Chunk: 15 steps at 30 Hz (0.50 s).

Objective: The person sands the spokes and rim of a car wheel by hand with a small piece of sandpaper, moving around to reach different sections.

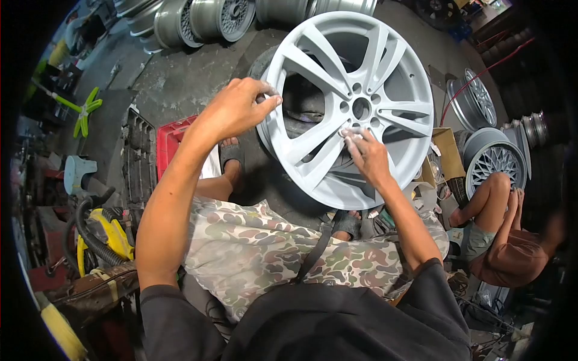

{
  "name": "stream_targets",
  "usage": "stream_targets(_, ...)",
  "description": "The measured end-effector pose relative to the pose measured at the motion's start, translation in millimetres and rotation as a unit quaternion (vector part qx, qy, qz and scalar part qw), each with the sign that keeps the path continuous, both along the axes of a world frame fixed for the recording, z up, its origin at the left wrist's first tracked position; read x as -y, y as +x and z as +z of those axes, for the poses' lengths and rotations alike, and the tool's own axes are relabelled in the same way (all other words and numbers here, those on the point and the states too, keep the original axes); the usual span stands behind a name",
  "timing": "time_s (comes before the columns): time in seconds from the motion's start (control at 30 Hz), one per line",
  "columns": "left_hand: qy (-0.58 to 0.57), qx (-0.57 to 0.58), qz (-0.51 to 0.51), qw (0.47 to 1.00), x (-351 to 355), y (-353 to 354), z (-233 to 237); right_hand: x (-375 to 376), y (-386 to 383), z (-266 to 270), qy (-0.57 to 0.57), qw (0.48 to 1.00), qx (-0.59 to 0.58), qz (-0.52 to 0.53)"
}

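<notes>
A large pale grey alloy wheel rim with paired spokes sits tilted in front of me, a dark tire partly visible behind it. My left hand is at the rim's left edge, its fingers bent over the lip and the thumb on the near side. Close to the hub, my right hand has its fingers bent and pressed together against the base of a spoke. Pale dust coats the fingertips of both hands. Whatever small thing may lie under the right fingertips is hidden.
Several more rims stand along the back, and a lattice rim is on the right. Beside it a person crouches. A red crate, a yellow machine with a hose and a cardboard box surround me.
</notes>
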<state>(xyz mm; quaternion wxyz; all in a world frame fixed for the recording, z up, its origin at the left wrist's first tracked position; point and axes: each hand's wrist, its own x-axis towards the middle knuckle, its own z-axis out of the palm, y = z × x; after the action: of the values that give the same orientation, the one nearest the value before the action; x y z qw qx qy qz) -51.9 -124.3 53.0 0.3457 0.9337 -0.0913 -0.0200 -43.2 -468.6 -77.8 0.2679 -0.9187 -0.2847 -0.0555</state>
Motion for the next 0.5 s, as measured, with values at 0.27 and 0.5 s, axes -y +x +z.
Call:
stream_targets(0.27,0.002,-0.006,-0.003,1.0,-3.3,1.9,-4.3,-8.6,2.3,-4.5,0.054,0.996,0.036,-0.066)
stream_targets(0.5,0.005,-0.002,-0.001,1.0,-2.4,-0.1,-0.6,12.9,9.3,-6.1,-0.049,0.997,0.044,0.028)
